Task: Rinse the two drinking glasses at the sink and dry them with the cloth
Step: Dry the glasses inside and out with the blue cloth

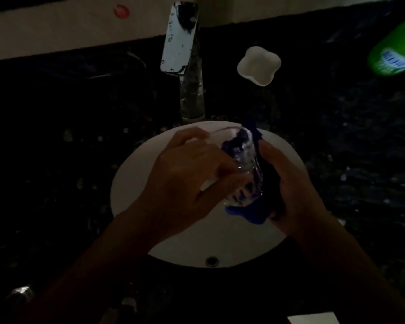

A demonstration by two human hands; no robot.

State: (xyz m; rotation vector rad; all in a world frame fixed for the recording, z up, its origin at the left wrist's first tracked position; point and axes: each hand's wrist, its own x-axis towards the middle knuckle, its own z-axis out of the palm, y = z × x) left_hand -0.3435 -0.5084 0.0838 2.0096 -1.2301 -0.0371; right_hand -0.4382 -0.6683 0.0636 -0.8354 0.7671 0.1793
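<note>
Head view looks steeply down in dim light, where two bare forearms reach up from the bottom edge over a round white sink basin [164,242] with a small metal overflow hole [212,261] in its near wall. Held above the basin is a clear drinking glass [242,164], smooth-walled and tilted so its rim points away and to the left; it glints with small highlights, and dark blue fabric shows through its wall. The left hand [185,181] wraps the glass from the left, its fingers curled around the body. The right hand [290,188] closes on a blue cloth [246,212], soft and crumpled, which lies against the right side of the glass, hangs out below its base and pokes up past its rim. Whether the second glass is anywhere in sight cannot be told in the dark.

Beyond the basin, a tall chrome faucet [181,40] stands on the black speckled stone table [360,148], its flat polished spout beaded with droplets. To its right sits a white, lobed soap dish [258,65], and at the far right edge a green plastic bottle [393,50] with a blue-and-white label.
</note>
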